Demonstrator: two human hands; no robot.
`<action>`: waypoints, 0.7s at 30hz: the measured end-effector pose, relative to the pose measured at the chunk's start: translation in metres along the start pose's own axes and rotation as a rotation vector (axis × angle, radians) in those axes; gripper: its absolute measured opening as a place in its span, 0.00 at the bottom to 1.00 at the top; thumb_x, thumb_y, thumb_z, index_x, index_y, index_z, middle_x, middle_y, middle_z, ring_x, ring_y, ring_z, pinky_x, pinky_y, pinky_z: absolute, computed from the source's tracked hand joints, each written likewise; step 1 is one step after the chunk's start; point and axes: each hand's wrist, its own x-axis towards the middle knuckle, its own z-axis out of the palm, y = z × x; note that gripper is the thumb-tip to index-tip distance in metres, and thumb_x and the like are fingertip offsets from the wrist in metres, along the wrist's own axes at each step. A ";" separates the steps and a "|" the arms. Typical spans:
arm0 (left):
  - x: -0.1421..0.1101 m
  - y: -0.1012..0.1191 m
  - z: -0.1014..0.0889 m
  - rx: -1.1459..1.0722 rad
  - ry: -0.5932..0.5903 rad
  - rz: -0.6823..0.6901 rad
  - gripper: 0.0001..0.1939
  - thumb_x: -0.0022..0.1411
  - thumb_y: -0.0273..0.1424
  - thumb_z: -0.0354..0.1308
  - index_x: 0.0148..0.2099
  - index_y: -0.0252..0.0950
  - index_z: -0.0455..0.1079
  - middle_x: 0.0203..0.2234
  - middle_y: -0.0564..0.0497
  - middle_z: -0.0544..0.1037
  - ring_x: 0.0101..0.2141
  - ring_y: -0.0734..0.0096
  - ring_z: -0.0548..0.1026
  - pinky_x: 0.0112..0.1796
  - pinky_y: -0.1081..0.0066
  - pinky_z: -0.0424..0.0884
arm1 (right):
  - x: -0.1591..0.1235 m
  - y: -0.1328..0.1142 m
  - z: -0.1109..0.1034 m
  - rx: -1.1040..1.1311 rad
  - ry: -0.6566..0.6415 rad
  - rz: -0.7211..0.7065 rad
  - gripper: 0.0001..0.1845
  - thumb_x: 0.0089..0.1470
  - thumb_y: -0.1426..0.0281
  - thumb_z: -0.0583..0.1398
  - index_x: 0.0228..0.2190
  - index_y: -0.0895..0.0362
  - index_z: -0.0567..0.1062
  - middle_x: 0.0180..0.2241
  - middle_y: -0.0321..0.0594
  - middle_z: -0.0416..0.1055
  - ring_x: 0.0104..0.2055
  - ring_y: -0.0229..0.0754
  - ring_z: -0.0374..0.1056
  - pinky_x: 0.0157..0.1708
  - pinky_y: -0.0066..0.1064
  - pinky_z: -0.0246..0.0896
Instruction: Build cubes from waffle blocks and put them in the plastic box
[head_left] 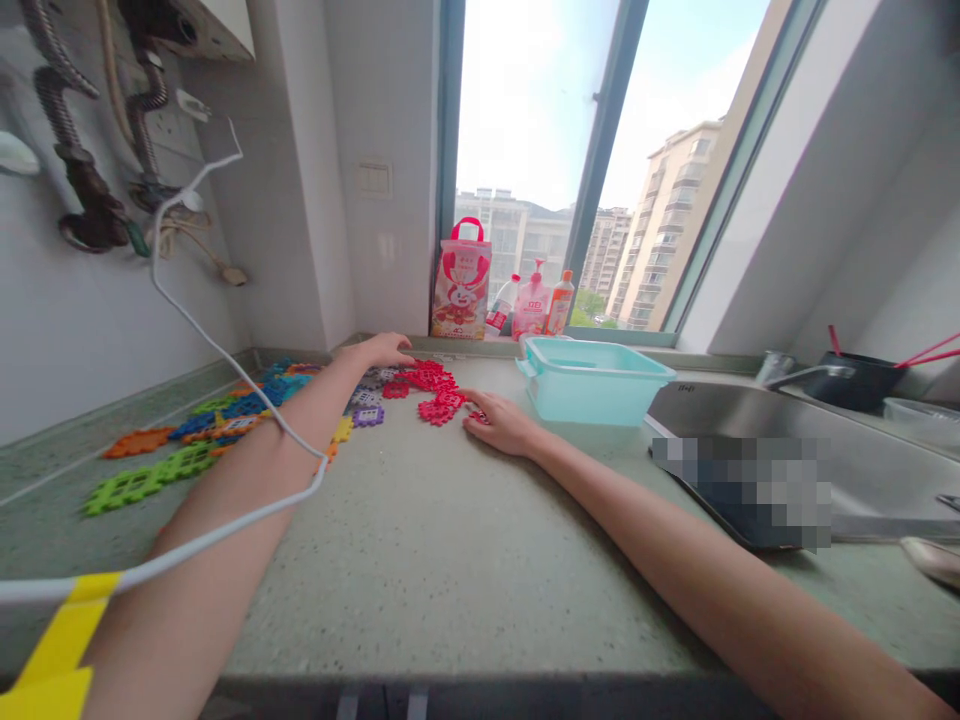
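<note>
My left hand reaches to the back of the counter beside the red interlocking plastic pieces; its fingers are outstretched and I see nothing in them. My right hand rests low at the right end of the red pieces. Its fingers are apart and touch the nearest red piece, with a bit of red showing between thumb and forefinger. A purple piece and a yellow piece lie close to my left forearm. Blue pieces, green pieces and an orange piece spread farther left, partly hidden behind that forearm.
A turquoise plastic tub stands right of my right hand, before the steel sink. A dark tray-like object, partly blurred out, lies at the sink's edge. A white cable hangs across my left arm. A bag and bottles line the windowsill.
</note>
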 end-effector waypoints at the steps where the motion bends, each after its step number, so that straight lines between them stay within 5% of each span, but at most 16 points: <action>1: -0.001 0.003 0.001 0.014 -0.015 -0.001 0.34 0.56 0.46 0.63 0.62 0.39 0.74 0.59 0.45 0.76 0.56 0.58 0.75 0.54 0.72 0.70 | 0.000 0.000 0.000 0.004 0.010 0.001 0.32 0.61 0.67 0.60 0.65 0.55 0.65 0.59 0.50 0.71 0.57 0.48 0.70 0.59 0.40 0.61; 6: -0.001 0.010 0.001 -0.168 -0.215 0.085 0.25 0.51 0.34 0.62 0.54 0.43 0.81 0.51 0.53 0.82 0.52 0.59 0.78 0.52 0.73 0.72 | 0.002 0.002 0.001 0.018 0.045 -0.009 0.33 0.59 0.69 0.60 0.65 0.55 0.65 0.63 0.51 0.64 0.64 0.48 0.64 0.65 0.40 0.57; 10: 0.006 -0.004 0.003 -0.387 -0.026 0.066 0.35 0.49 0.28 0.57 0.61 0.41 0.75 0.55 0.53 0.80 0.54 0.62 0.77 0.49 0.74 0.75 | 0.001 0.002 0.001 0.008 0.041 0.005 0.34 0.60 0.68 0.60 0.66 0.57 0.64 0.65 0.53 0.62 0.65 0.49 0.63 0.66 0.41 0.55; 15: 0.008 -0.029 0.017 -0.096 0.016 -0.058 0.39 0.50 0.26 0.54 0.66 0.39 0.70 0.62 0.51 0.74 0.59 0.67 0.74 0.56 0.77 0.68 | 0.001 0.002 0.000 0.001 0.029 -0.005 0.33 0.60 0.67 0.60 0.65 0.58 0.64 0.64 0.53 0.63 0.65 0.50 0.64 0.66 0.41 0.56; 21: 0.001 -0.038 0.020 0.063 -0.077 -0.110 0.24 0.58 0.34 0.54 0.55 0.44 0.80 0.57 0.49 0.79 0.56 0.59 0.76 0.56 0.71 0.68 | 0.001 0.004 0.002 0.015 0.044 -0.022 0.33 0.60 0.68 0.60 0.65 0.54 0.64 0.63 0.51 0.65 0.64 0.49 0.65 0.65 0.43 0.57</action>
